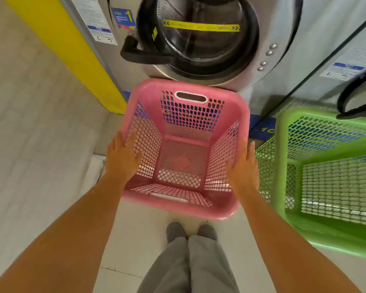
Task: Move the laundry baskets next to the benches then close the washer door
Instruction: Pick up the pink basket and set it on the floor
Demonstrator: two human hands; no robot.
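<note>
An empty pink mesh laundry basket (188,106) sits on the floor right in front of a steel front-load washer (283,39). My left hand (123,157) lies on its left rim and my right hand (242,163) on its right rim, fingers spread, not clearly gripping. An empty green laundry basket (281,166) stands just to the right, almost touching the pink one. The washer door (199,34), with a glass window, a yellow strip and a black handle (140,52), looks ajar. No bench is in view.
A yellow wall strip (72,49) and a tiled wall (30,123) close off the left side. A second washer (351,60) stands at the right behind the green basket. My feet (190,231) stand on pale floor tiles just behind the pink basket.
</note>
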